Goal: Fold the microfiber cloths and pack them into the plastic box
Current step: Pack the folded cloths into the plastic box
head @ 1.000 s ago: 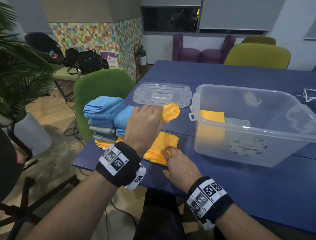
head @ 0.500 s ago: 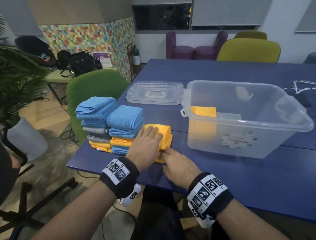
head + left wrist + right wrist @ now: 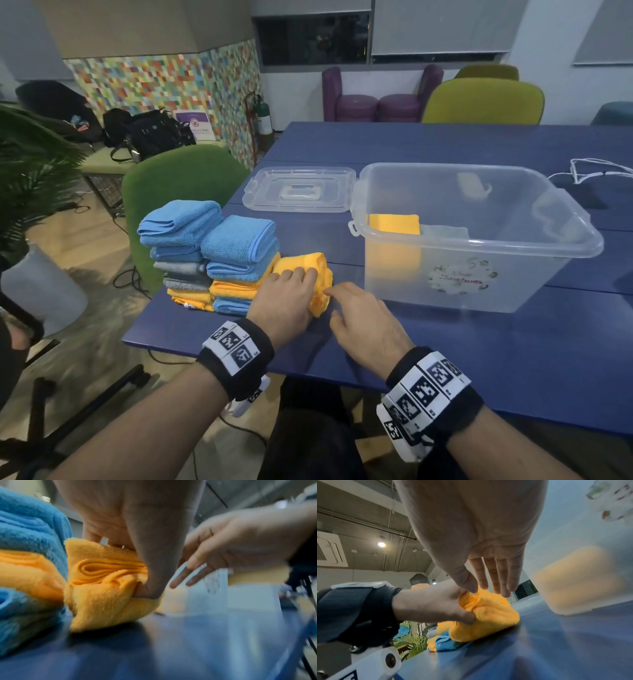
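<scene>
Right now your left hand (image 3: 286, 301) pinches the folded yellow cloth (image 3: 313, 270) near the table's (image 3: 513, 359) near-left corner, long axis pointing away from you, while your right hand (image 3: 363, 323) hovers spread just beside it, nearer the plastic box (image 3: 479, 284).

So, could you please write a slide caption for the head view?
Left hand grips a folded yellow cloth beside the cloth stacks; the right hand hovers near the plastic box.

Room's pretty dim and bluish, mostly lit by a ceiling spotlight (image 3: 381, 544) that flares a bit in the right wrist view. Both wrist shots are soft and smeary, especially the plastic box (image 3: 583, 582). Head view bends toward the edges, floor blurred.
</scene>
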Tool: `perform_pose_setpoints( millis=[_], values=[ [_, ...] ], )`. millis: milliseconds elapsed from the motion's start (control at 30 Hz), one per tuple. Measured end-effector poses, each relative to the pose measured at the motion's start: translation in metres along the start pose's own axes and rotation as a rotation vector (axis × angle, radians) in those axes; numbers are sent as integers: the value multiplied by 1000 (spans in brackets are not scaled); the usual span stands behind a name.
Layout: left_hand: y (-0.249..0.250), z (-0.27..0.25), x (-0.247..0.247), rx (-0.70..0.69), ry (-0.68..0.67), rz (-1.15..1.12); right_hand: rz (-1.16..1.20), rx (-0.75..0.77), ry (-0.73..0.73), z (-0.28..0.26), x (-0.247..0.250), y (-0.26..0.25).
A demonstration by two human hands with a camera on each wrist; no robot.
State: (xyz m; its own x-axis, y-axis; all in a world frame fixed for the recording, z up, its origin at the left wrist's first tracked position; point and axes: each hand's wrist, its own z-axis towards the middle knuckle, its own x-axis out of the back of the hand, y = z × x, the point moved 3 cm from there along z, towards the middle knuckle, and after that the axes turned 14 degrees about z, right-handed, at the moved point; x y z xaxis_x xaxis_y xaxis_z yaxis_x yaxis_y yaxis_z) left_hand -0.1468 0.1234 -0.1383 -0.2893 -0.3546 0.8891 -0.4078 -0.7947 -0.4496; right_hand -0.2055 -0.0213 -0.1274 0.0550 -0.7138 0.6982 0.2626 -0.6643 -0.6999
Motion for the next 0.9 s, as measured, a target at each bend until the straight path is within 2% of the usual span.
perform_pose_setpoints(
  millis=[67, 200, 367, 467, 567, 633, 700, 767, 900],
  values=[
    [-12, -4, 16, 35, 30, -201, 89, 87, 48, -4, 8, 0],
    [-44, -19, 61, 48, 28, -608, 161, 169, 7, -8, 26, -4],
    [-65, -24, 133, -105, -58, -918, 309, 159, -23, -9, 52, -32],
    [-69, -14, 166, -187, -19, -1089, 422, 138, 92, -16, 81, -46],
    [-65, 5, 187, -103, 126, -1386, 573, 89, 260, -22, 121, -46],
    [-55, 23, 195, -42, 159, -1544, 735, 64, 346, -22, 148, -40],
    [-35, 41, 204, -89, 61, -1628, 860, 55, 419, -22, 173, -32],
    [-10, 58, 214, -132, -79, -1649, 849, 25, 515, -24, 197, -24],
    [30, 100, 233, -174, -218, -1666, 528, -121, 690, -37, 243, -7]
  ],
)
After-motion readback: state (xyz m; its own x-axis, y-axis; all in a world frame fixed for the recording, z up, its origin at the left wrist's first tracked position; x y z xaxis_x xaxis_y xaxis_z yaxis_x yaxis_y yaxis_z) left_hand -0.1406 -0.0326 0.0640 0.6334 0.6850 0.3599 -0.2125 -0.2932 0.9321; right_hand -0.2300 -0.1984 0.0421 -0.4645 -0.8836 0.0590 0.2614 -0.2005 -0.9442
